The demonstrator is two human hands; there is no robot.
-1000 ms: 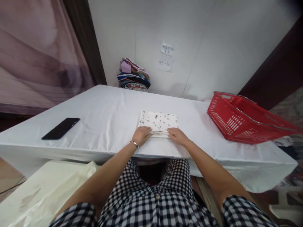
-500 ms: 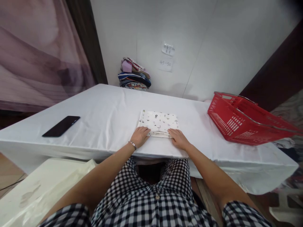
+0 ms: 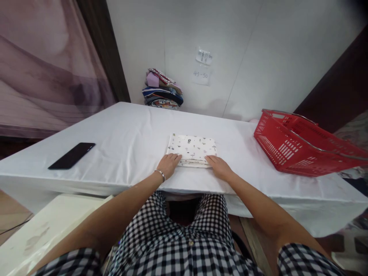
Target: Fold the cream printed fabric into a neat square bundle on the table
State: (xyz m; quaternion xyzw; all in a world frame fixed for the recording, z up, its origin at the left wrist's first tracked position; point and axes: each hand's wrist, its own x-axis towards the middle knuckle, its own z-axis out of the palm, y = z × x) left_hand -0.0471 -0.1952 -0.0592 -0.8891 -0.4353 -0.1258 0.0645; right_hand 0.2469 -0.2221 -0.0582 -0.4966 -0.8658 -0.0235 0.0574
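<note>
Both hands flat on a folded printed cloth
Left hand and right hand rest open-palmed on its near corners, gripping nothing, on the white worktop

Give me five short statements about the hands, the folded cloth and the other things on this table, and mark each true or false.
1. Both hands rest on the near edge of the folded printed cloth. True: the left hand is at its near left corner, the right hand at its near right corner.
2. The red basket stands at the left end of the table. False: it is at the right end.
3. A black phone lies flat on the white tablecloth, left of the cloth. True.
4. The right wrist wears a bracelet. False: the bracelet is on the left wrist.
5. The stack of folded fabrics sits inside the basket. False: it sits at the table's far edge, against the wall.
</note>
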